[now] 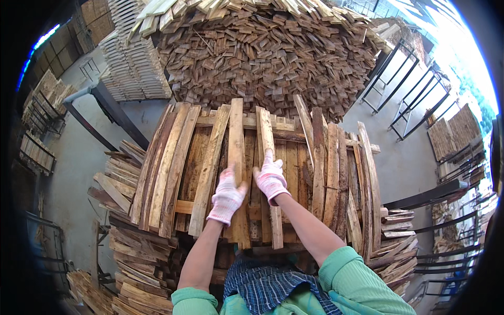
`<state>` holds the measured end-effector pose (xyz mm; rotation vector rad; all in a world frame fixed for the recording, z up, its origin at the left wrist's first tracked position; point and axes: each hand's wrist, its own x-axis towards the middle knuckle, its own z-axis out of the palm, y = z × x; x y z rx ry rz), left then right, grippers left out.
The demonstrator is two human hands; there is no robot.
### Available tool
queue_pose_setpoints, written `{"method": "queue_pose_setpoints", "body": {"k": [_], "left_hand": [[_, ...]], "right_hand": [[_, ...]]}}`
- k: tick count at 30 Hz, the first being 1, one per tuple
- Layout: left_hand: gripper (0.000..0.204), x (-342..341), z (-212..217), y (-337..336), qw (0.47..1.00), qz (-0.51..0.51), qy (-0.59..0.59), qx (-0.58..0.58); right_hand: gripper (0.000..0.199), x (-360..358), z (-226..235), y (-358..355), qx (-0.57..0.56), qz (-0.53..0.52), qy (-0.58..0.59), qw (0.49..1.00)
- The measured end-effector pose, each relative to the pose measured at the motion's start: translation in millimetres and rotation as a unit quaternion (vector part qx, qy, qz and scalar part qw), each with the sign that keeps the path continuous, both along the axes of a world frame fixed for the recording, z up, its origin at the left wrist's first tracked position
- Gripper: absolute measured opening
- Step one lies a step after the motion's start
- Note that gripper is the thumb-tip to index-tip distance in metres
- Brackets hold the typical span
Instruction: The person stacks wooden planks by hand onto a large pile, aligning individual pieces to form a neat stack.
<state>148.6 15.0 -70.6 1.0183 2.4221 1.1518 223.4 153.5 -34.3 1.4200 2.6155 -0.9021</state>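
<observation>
Both my hands wear pinkish-white knit gloves and work over a stack of rough wooden planks. My left hand [229,195] is closed around a long pale plank [236,136], its thumb on the right edge; the fingers on the far side are partly hidden and a little blurred. Just to the right, my right hand [271,177] grips a narrower plank [266,137], with a finger lying along its upper face and the thumb at its left edge. A mottled plank [211,168] slants just left of my left hand. Both held planks lie lengthwise, pointing away from me.
More loose planks lie lengthwise left [173,173] and right [332,173] over crosswise pieces. Side stacks [139,262] flank me. Beyond rises a large heap of short wood pieces [268,58]. Dark metal frames stand left [113,113] and right [420,100] on the grey floor [388,152].
</observation>
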Motion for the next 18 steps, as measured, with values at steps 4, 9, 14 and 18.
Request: {"method": "queue_pose_setpoints", "body": {"k": [4,9,14,18], "left_hand": [[0.075,34.5,13.8,38.7,0.991,-0.031,-0.031,-0.123],[0.055,-28.7,53.9,-43.0,0.982,0.011,0.168,0.082],[0.062,-226.5,19.9,-229.0,0.926,0.206,0.014,-0.315],[0.064,-217.7,16.6,-220.9,0.938,0.204,-0.033,-0.279]], "right_hand": [[0.072,-2.7,-78.5,69.1,0.014,0.016,0.057,0.998],[0.073,-36.8,-3.6,10.4,-0.028,-0.04,0.057,0.997],[0.089,-41.5,-37.6,4.9,-0.115,-0.022,0.157,0.981],[0.071,-86.5,-19.4,-54.3,-0.019,0.058,0.138,0.989]]}}
